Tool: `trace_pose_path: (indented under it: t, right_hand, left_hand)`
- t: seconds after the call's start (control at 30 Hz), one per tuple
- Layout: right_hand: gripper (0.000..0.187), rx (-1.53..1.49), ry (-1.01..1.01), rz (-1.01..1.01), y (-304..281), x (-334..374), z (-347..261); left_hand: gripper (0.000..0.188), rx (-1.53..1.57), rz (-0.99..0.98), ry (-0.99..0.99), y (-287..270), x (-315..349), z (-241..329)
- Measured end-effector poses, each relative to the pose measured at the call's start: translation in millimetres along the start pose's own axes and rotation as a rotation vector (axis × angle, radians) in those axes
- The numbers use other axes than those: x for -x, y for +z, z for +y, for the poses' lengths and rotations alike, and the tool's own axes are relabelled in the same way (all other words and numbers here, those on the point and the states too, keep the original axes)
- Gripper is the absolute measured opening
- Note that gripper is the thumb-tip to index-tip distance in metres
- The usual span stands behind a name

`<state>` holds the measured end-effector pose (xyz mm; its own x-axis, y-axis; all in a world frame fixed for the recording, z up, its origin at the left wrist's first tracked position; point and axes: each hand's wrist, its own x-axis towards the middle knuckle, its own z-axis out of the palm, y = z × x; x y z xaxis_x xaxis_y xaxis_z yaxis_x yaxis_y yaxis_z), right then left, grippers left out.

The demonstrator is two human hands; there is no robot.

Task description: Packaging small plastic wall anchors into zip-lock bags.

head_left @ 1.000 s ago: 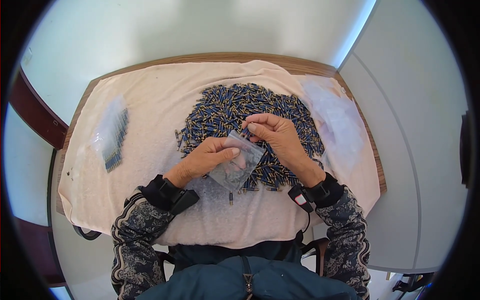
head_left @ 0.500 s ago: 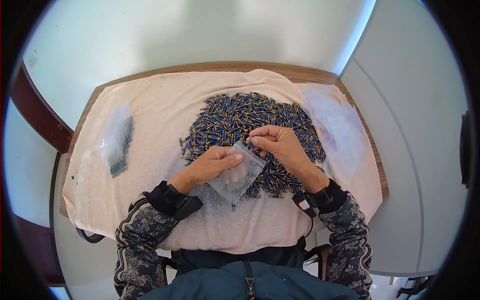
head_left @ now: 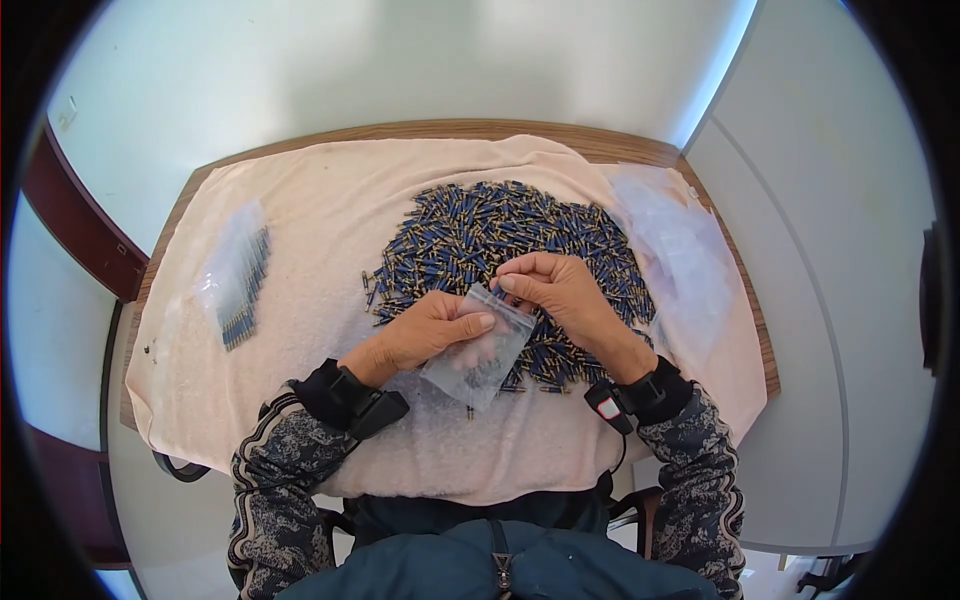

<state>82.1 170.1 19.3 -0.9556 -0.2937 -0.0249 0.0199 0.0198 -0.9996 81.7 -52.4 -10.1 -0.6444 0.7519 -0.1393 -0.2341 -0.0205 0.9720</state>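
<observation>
My left hand (head_left: pixel 425 332) grips a clear zip bag (head_left: pixel 485 365) near its upper left edge, thumb on the front and the other fingers behind the plastic. At the bag's mouth, my right hand (head_left: pixel 562 295) is closed in a pinch of thumb and forefinger. Dark blue shows by those fingertips, but whether it is a held piece or the pile behind cannot be told. Both hands are over a broad pile of small blue-and-brass pin-like parts (head_left: pixel 500 225), which the bag and hands partly cover.
To the left lies a filled clear bag (head_left: pixel 238 275) with a row of the same parts. A heap of clear plastic bags (head_left: pixel 680 255) rests at the right. A pale pink cloth (head_left: pixel 310 210) covers the wooden table (head_left: pixel 440 130); walls stand behind and to the right.
The clear bag has shifted slightly right and hangs a little more upright. Both hands keep nearly the same place and grip.
</observation>
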Motion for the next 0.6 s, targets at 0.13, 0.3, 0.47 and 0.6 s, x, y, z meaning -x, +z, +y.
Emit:
trace_pose_path:
  t: [0.13,0.3,0.47,0.6]
  right_hand:
    - [0.017,0.02,0.025,-0.07,-3.6,2.7,-5.2]
    - [0.019,-0.027,-0.008,-0.045,14.1,3.3,11.6]
    - [0.022,0.106,-0.045,-0.029,19.3,3.8,16.6]
    - [0.023,0.268,-0.092,-0.038,24.3,11.4,5.7]
  left_hand:
    - [0.029,0.055,0.026,-0.051,-1.5,-1.0,-2.8]
    - [0.029,0.016,0.017,-0.057,-0.7,-2.8,-5.4]
    - [0.029,0.054,-0.033,-0.066,-3.5,-3.5,-8.8]
    - [0.027,0.07,0.011,-0.071,-3.7,-5.4,-15.5]
